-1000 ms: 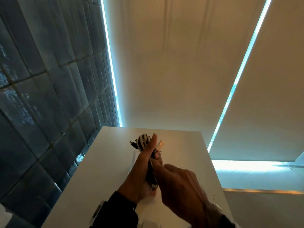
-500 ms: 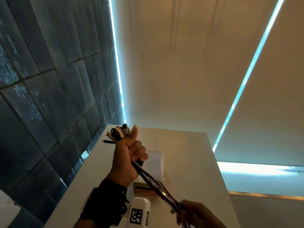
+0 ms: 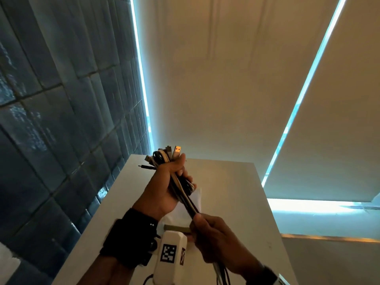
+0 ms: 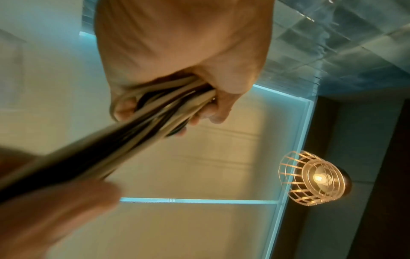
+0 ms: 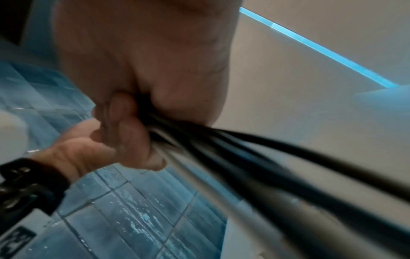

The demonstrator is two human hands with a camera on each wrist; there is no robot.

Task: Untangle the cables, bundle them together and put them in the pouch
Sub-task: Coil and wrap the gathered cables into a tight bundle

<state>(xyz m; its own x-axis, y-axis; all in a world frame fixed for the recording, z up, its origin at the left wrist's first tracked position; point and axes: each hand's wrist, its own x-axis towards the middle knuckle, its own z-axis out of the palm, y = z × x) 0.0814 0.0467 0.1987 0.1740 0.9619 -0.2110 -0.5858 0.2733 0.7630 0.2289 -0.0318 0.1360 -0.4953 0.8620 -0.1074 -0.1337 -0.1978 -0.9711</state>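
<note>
My left hand (image 3: 178, 182) grips a bundle of black and white cables (image 3: 186, 199) above the white table (image 3: 232, 192); the connectors (image 3: 166, 154) stick up out of the fist. My right hand (image 3: 198, 222) holds the same cables lower down, close below the left, and their loose ends hang past it. A white pouch (image 3: 197, 199) lies flat on the table under both hands, mostly hidden. In the left wrist view the cables (image 4: 159, 112) run taut from my left hand (image 4: 168, 112). In the right wrist view my right hand (image 5: 133, 113) closes round the cables (image 5: 221, 149).
A dark tiled wall (image 3: 51, 120) runs along the table's left edge. Pale roller blinds (image 3: 216, 79) stand behind the table. A caged hanging lamp (image 4: 315, 178) glows overhead. A white marker box (image 3: 170, 254) sits on my left wrist.
My right hand has slid up along the cables from the bottom edge to just below my left hand. The left hand keeps its grip and has barely moved.
</note>
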